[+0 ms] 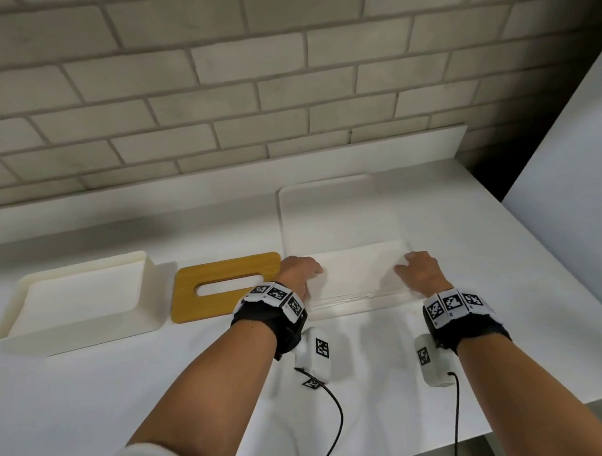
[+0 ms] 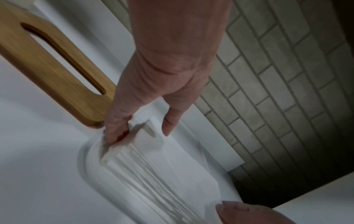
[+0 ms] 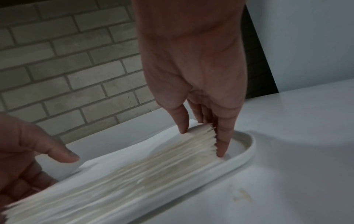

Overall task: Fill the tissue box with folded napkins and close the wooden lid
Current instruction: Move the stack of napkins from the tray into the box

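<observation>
White counter (image 1: 87, 395): both hands, left (image 1: 298, 274) and right (image 1: 419, 271), pinch napkin stack (image 1: 359, 273) ends; no readable writing.

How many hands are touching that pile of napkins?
2. The left hand grips the left end of the napkin stack on the white tray; the right hand grips its right end.

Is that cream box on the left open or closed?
Open: the tissue box has no top, and its wooden lid lies flat on the counter beside it.

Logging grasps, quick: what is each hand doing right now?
Left hand: grips the left end of the napkin stack.
Right hand: pinches the stack's right end, thumb and fingers.
</observation>
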`<state>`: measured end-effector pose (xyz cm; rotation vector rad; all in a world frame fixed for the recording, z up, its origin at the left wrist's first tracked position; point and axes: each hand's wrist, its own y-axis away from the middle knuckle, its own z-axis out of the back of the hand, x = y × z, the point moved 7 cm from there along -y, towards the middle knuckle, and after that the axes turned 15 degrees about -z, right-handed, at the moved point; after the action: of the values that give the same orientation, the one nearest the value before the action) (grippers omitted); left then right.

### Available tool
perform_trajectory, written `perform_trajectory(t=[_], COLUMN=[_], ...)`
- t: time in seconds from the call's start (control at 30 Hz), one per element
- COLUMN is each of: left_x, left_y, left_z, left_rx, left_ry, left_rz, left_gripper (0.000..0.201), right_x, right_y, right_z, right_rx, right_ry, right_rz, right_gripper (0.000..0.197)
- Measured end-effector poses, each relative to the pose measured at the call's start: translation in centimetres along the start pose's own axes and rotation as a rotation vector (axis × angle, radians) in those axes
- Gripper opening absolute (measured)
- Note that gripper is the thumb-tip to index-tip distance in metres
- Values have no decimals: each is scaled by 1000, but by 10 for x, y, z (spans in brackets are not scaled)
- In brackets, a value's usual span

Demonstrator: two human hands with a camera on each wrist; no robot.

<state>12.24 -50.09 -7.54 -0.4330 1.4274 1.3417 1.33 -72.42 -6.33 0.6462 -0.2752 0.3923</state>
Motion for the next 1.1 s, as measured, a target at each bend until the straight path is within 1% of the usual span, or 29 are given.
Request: perform_trajectory(t=[0.07,0.1,0.13,0.17,0.23,0.27,0.3,0.33,0.37,0.4,0.47,0.53,0.57,0.6,0.63,0.67,0.7,0.77,0.83,0.9,0.93,0.97,1.0,1.03,1.1], left_x=[-4,-5,-6,-6,-3,-2,-3,-1,1,-2,-4,-2,-4,-7,-10,-12,-12,-12,-12,-20,-26,-35,-44,-53,-71], left_y=[3,3,3,7,9,7,8,8,8,10,4,-4,-1,4,10,14,15,15,11,13,15,19,22,24,33], left_z=[-3,-4,-5,-4,-3,-5,-6,-4,-2,-2,-10,-15,-18,-17,-16,-17,-18,-19,-18,-14,-11,-8,-2,5,21], left_rx=[13,13,8,0,-13,9,35,30,10,-9,29,76,100,100,106,118,128,130,113,90,79,79,83,76,75], left_ry=[-35,-53,-82,-106,-114,-102,-100,-71,-26,46,188,253,274,285,284,291,296,268,238,227,224,226,229,228,224], left_rz=[-57,-70,-67,-49,-36,-34,-46,-35,16,43,54,49,53,50,43,35,25,-1,-32,-73,-101,-133,-165,-198,-270], left_gripper=[35,27,18,17,32,37,36,27,13,9,17,31,30,25,21,21,26,38,53,54,51,48,45,44,51], right_x=[0,0,0,0,0,0,0,0,0,0,-1,-1,-2,-2,-3,-5,-7,-9,-10,-10,-9,-10,-11,-12,-10], right_y=[0,-2,-3,-4,-5,-5,-5,-5,-4,-4,-4,-3,-4,-5,-7,-8,-7,-4,0,4,3,1,3,4,9], right_z=[-1,-1,-1,-1,-1,-1,-1,-1,-1,0,0,2,2,2,1,1,1,3,4,4,4,2,0,-2,-10], right_rx=[-3,-6,-9,-15,-20,-21,-22,-23,-22,-19,-9,4,9,12,15,14,5,-13,-7,12,21,27,48,62,144], right_ry=[1,0,-4,-5,1,1,0,3,5,5,-7,-46,-68,-85,-95,-100,-114,-148,-187,-221,-252,-319,-435,-567,-798], right_rz=[-1,0,1,2,-6,-10,-11,-11,-13,-19,-24,-26,-20,-12,-14,-19,-25,-50,-65,-63,-75,-92,-118,-136,-145], right_gripper=[47,47,47,46,44,43,42,42,42,42,40,37,36,34,28,21,21,31,35,35,40,49,58,63,65])
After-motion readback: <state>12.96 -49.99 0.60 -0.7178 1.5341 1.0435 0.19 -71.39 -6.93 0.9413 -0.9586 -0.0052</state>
